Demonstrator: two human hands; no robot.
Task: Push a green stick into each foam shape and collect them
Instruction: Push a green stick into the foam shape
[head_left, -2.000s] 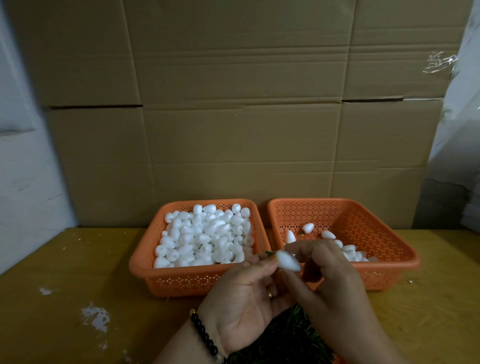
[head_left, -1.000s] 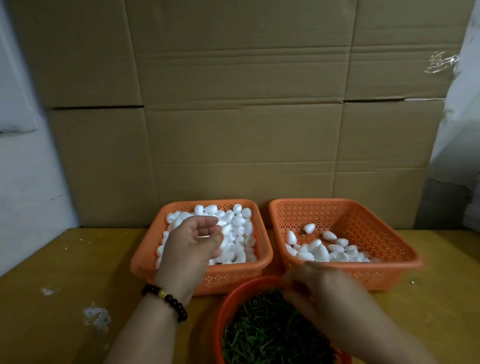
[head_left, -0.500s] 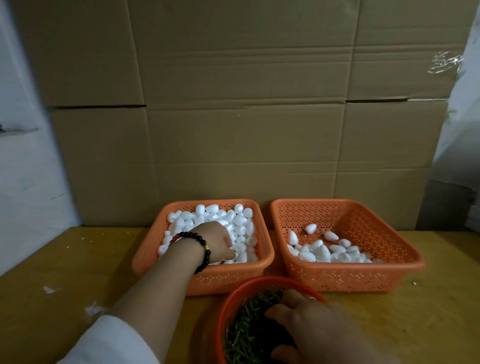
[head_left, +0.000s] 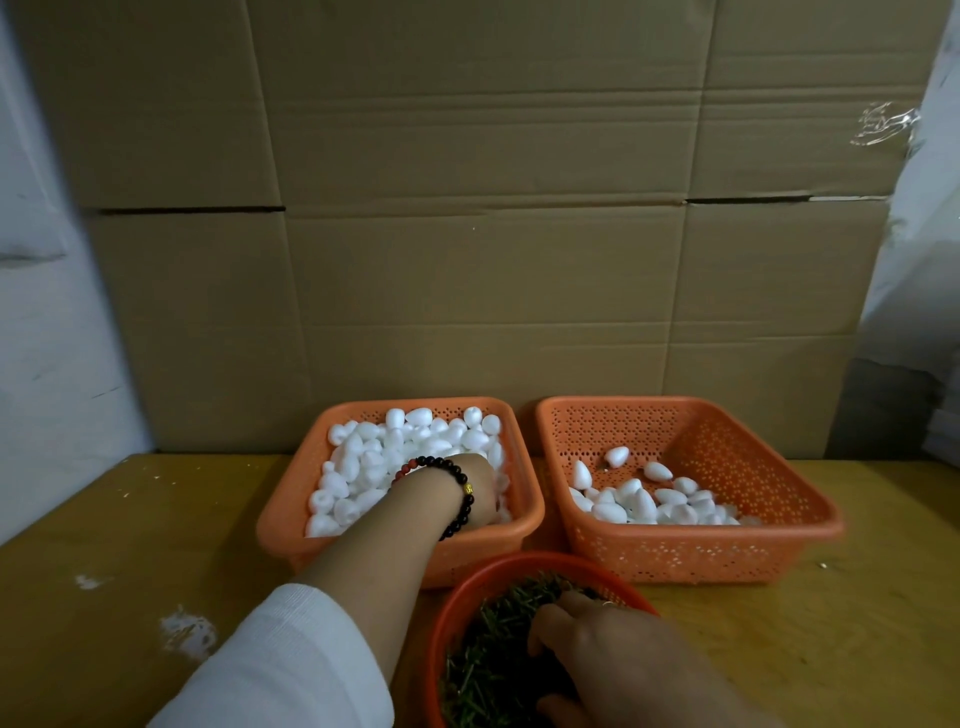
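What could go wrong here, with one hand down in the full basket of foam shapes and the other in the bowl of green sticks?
1. The left hand digs in the heaped left basket; foam shapes by the rim could spill out.
2. The right hand is in the tangled green sticks; it may lift several, or get pricked.
3. The red bowl sits at the table's near side, partly out of frame; a push might tip it.

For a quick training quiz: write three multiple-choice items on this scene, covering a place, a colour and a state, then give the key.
1. Where is the left hand?
A. in the left basket of foam shapes
B. flat on the table
C. in the round bowl

2. What colour are the two baskets?
A. blue
B. orange
C. white

3. How full is the right basket?
A. heaped to the rim
B. empty
C. partly filled

Key: A, its wrist dips among the foam shapes; B, both are orange; C, shapes cover only its near floor.
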